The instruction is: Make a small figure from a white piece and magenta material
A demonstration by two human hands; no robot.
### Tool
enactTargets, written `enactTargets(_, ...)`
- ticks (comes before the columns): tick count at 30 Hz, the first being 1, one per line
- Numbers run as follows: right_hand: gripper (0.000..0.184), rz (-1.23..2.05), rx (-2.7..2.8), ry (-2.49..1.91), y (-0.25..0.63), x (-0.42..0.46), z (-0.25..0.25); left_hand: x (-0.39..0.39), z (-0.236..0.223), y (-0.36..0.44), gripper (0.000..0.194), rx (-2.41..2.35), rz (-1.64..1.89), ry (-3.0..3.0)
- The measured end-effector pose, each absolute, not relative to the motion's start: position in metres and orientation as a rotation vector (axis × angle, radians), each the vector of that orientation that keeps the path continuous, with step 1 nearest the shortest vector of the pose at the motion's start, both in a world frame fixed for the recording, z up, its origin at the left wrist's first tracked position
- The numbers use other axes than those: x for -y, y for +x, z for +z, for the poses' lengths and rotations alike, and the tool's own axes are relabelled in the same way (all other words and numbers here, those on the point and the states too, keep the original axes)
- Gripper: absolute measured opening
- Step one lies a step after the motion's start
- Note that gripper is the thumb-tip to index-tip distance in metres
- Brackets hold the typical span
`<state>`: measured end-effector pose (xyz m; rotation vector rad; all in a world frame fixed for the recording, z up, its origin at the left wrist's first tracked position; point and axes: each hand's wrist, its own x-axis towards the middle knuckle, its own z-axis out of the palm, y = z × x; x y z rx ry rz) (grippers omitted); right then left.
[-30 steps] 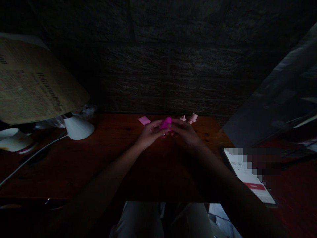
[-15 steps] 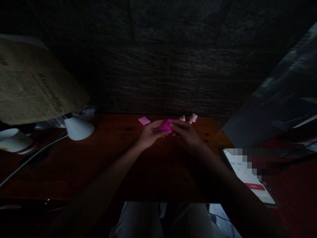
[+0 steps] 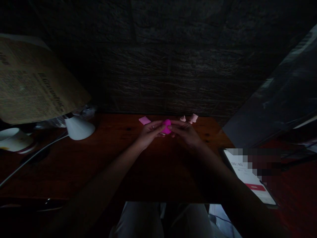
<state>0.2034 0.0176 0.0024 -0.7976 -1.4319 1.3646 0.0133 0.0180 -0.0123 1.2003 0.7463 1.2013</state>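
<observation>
Between both hands is a bright magenta lump (image 3: 167, 127), soft-looking like modelling clay, held above the table near its back edge. My left hand (image 3: 150, 131) grips it from the left, thumb on the near face. From the right, my right hand (image 3: 185, 131) pinches the same lump, with its thumb on the front. A flat pink square piece (image 3: 144, 120) lies just beyond my left hand. Behind my right hand sit a small pale pink curled piece (image 3: 183, 118) and a larger pale pink piece (image 3: 193, 118). The far fingers are partly hidden by the lump.
The wooden table (image 3: 119, 145) meets a dark brick wall (image 3: 158, 82). At left stand a white cone-shaped base (image 3: 79, 128), a paper cup (image 3: 15, 140), a cable (image 3: 37, 152) and a printed brown paper bag (image 3: 37, 82). A lit phone (image 3: 247, 175) lies at the right edge.
The magenta lump has been turned or pressed between the fingers and now looks rounder and more upright. My left thumb has shifted up onto it. The pink pieces stay put.
</observation>
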Motion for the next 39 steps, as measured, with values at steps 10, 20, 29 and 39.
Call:
enactTargets(10,0.041,1.354,1.453,-0.771,0.2063,-0.0174,0.0013,-0.0148,-0.0081,0.0155,0.055,-0.738,1.217,1.205)
enactTargets(20,0.041,1.359,1.435,-0.753,0.2007,-0.0138,0.0038,-0.0166,-0.0103,0.0145,0.049,-0.76,1.273,1.201)
enactTargets(29,0.048,1.405,1.443,-0.761,0.2017,-0.0176,-0.0016,-0.0187,-0.0115,0.0161,0.047,-0.748,1.239,1.175)
enactTargets(39,0.045,1.377,1.451,-0.788,0.2023,-0.0177,-0.0022,-0.0172,-0.0119,0.0143,0.047,-0.766,1.244,1.228)
